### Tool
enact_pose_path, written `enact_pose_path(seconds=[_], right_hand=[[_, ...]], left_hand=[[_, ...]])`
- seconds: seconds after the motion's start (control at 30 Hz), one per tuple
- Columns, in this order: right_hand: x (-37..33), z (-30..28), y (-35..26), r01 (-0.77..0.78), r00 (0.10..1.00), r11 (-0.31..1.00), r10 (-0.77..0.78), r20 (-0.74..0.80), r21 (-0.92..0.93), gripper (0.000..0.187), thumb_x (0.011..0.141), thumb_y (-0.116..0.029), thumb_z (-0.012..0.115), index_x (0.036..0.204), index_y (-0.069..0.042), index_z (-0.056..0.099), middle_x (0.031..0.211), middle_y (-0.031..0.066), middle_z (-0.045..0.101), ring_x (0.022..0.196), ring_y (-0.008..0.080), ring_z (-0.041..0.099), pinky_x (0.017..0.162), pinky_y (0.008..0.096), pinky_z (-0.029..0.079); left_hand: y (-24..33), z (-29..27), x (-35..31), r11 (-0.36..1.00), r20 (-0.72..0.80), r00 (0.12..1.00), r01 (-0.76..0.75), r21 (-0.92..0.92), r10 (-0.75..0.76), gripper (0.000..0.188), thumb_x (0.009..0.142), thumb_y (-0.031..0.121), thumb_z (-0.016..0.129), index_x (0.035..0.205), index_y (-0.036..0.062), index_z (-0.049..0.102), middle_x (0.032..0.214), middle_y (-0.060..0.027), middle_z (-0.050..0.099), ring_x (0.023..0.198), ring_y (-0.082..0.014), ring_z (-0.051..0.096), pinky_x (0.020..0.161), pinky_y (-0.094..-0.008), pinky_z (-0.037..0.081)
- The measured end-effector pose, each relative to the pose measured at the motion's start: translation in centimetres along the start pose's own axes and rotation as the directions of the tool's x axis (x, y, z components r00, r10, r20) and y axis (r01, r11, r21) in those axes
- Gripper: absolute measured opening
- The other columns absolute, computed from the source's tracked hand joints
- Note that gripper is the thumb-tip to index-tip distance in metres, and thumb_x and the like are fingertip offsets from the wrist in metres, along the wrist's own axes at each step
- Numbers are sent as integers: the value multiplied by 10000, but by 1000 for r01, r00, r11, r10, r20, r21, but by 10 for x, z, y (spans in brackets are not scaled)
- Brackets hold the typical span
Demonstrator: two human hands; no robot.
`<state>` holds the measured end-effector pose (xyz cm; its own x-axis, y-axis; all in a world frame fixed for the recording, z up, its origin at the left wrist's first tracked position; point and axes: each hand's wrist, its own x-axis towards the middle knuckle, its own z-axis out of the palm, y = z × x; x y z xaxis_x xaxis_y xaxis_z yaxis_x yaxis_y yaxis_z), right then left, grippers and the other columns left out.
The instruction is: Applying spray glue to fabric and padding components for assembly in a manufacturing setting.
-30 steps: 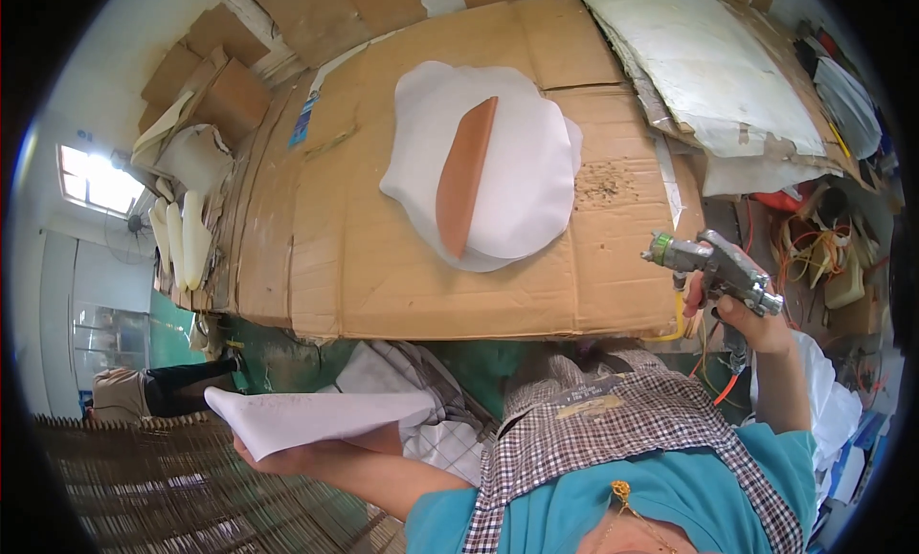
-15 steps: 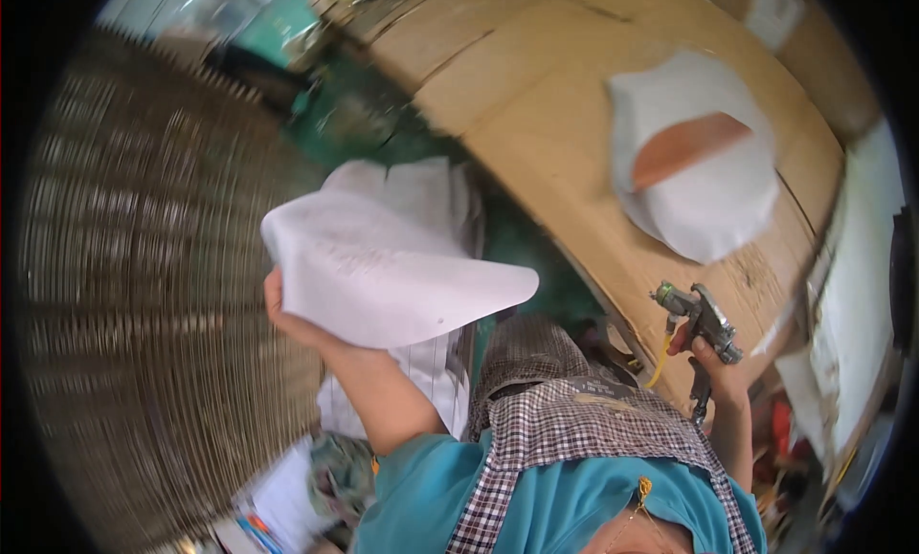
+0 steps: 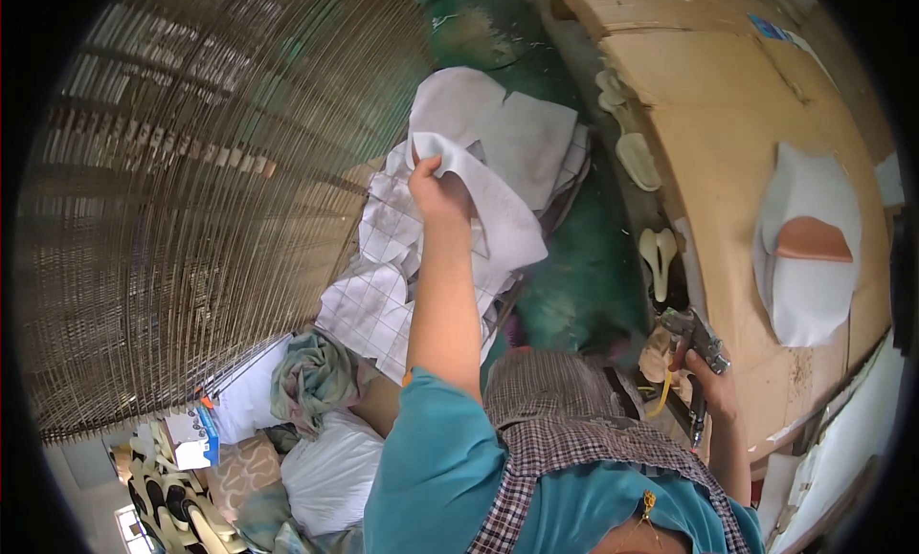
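Observation:
My left hand [image 3: 438, 192] reaches out over a pile of white cut sheets [image 3: 548, 152] and grips one sheet [image 3: 498, 210] by its edge. That sheet curls over the fingers and hangs down to a rounded corner. Lower in the pile, sheets with grid lines [image 3: 369, 305] show. On the right, my right hand [image 3: 713, 387] is wrapped around the handle of a metal spray gun [image 3: 697, 341] with a yellow hose [image 3: 661, 396]. Beyond it, a greyish-white piece with a brown patch [image 3: 814, 240] lies on the cardboard-covered table.
A large rack of thin rods [image 3: 220, 190] fills the left side. The cardboard-covered table [image 3: 689, 85] runs along the right. Cream, saddle-shaped pieces [image 3: 659, 262] sit beside its edge. Crumpled cloth [image 3: 321, 377] and a white bag [image 3: 335, 468] lie at lower left, above green floor [image 3: 574, 267].
My left hand has stretched farther out over the pile, and its sheet has gone from spread flat to curled. The view has swung left. My right hand still holds the spray gun.

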<state>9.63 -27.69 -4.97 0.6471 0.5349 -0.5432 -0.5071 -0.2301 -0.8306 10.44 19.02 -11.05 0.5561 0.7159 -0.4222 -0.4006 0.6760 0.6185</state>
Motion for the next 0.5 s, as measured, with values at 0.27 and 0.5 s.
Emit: enact_pose_path(seconds=[0.27, 0.5], right_hand=[[59, 104, 8, -126, 990, 988, 130, 48, -85, 448, 821, -83, 592, 1234, -31, 425, 903, 20, 554, 771, 100, 551, 685, 250, 463], [84, 169, 22, -37, 986, 784, 129, 104, -620, 540, 779, -182, 649, 1256, -89, 415, 897, 63, 597, 783, 126, 567, 705, 282, 454]], left_hand=[[122, -120, 57, 981, -102, 994, -22, 195, 42, 508, 618, 222, 574, 1092, 42, 540, 1026, -101, 588, 942, -290, 563, 846, -392, 449], [216, -349, 56, 951, -558, 798, -59, 305, 228, 545, 809, 253, 492, 1293, 67, 325, 1244, -118, 441, 1087, -332, 466, 904, -462, 398]])
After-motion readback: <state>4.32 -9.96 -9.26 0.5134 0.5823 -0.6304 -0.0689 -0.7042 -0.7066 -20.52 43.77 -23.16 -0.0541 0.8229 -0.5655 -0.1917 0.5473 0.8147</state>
